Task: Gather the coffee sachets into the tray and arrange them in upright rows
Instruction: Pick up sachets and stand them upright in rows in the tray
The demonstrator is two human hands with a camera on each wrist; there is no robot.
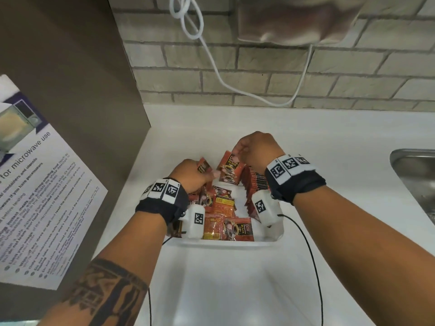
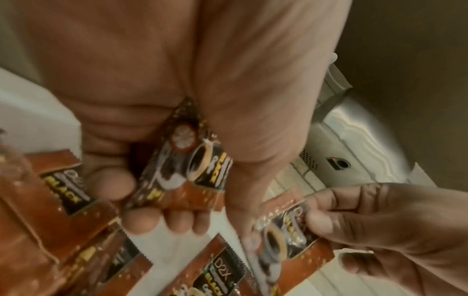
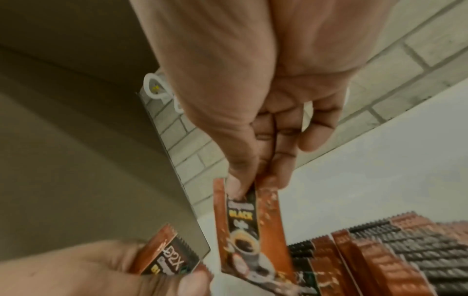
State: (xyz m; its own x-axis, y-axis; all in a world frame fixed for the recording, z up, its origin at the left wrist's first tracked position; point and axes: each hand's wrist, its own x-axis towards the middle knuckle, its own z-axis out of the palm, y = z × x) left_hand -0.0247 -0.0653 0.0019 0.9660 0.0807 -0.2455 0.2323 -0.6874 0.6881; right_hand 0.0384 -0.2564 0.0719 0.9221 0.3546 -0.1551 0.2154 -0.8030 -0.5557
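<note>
A white tray [image 1: 226,243] on the counter holds brown-orange coffee sachets. Several lie loose [image 1: 221,208] in its left and near part. A row stands upright [image 1: 255,181] along its right side, also the upright row [image 3: 380,256] in the right wrist view. My right hand [image 1: 255,149] pinches the top edge of one sachet [image 1: 229,170] and holds it upright over the tray's far end; the same sachet [image 3: 249,226] hangs from thumb and fingers. My left hand [image 1: 193,176] grips another sachet [image 1: 203,166], seen close as the gripped sachet [image 2: 182,170] in its palm.
A brown cabinet side [image 1: 77,90] with a microwave-use notice [image 1: 35,184] stands close on the left. A steel sink [image 1: 416,180] is at the right. A brick wall [image 1: 259,74] with a white cable [image 1: 216,67] runs behind. Thin black cords [image 1: 313,267] trail from my wrists.
</note>
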